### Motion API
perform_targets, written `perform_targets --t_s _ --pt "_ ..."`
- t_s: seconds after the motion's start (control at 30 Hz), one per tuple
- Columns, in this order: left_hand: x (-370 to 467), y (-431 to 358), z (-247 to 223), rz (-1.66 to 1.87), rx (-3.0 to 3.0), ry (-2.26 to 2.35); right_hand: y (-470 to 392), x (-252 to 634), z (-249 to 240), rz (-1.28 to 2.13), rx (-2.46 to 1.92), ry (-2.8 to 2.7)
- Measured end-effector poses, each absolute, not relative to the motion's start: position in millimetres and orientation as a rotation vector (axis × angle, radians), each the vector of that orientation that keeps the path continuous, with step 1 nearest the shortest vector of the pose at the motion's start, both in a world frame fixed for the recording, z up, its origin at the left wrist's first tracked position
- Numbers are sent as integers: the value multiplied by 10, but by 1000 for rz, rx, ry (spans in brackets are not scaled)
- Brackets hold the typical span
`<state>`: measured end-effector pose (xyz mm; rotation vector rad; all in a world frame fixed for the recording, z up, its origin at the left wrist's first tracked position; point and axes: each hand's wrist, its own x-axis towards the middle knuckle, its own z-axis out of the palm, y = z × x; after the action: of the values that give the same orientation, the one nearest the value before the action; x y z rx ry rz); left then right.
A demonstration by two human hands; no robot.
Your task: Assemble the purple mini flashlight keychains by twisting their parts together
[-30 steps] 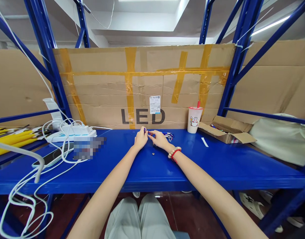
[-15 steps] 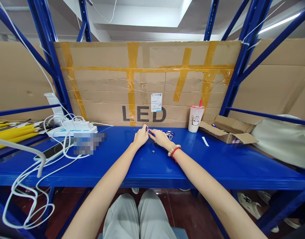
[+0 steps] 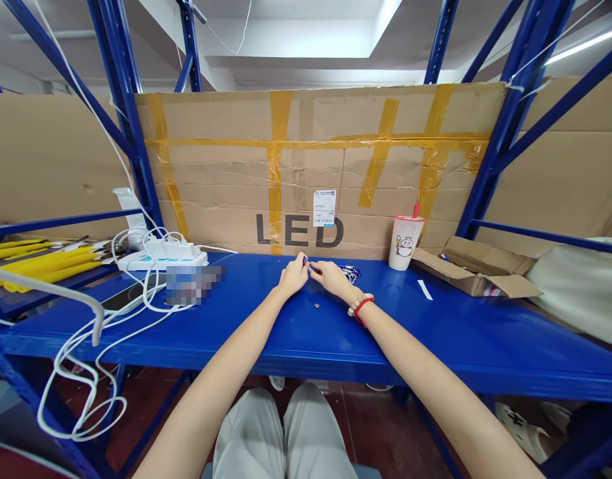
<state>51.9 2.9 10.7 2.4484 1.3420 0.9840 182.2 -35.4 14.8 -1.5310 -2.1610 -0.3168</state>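
Over the blue tabletop [image 3: 366, 339], my left hand [image 3: 292, 275] is closed around a small shiny dark-blue piece [image 3: 305, 261], mostly covered by the fingers. Close beside it, my right hand [image 3: 330, 276] has its fingers pinched together at the same spot; whether a separate part sits in them is too small to tell. Just behind my right hand lies a little heap of blue and silver metal pieces [image 3: 352, 273]. A tiny round brownish thing [image 3: 316, 306] rests on the table nearer me, between my forearms.
At right stand a white cup [image 3: 404, 245] with a red straw and an open cardboard box [image 3: 478, 266]; a white strip [image 3: 424, 289] lies before them. Left are a power strip [image 3: 161, 256], tangled white cables [image 3: 94, 372] and a phone [image 3: 129, 298]. A large carton [image 3: 226, 179] closes the back.
My view has turned slightly left, so the scene sits further right. Both hands stay together at the same place over the table, with only small finger shifts.
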Motion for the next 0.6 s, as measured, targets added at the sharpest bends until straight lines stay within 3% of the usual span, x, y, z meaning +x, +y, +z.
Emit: perform_targets --t_s 0.23,0.6 --pt "557 96 58 1078 2380 1267 -287 1839 118 -320 -1497 -2068" --pt "607 186 40 1322 1778 1016 -255 1900 69 -280 -1419 -1947"
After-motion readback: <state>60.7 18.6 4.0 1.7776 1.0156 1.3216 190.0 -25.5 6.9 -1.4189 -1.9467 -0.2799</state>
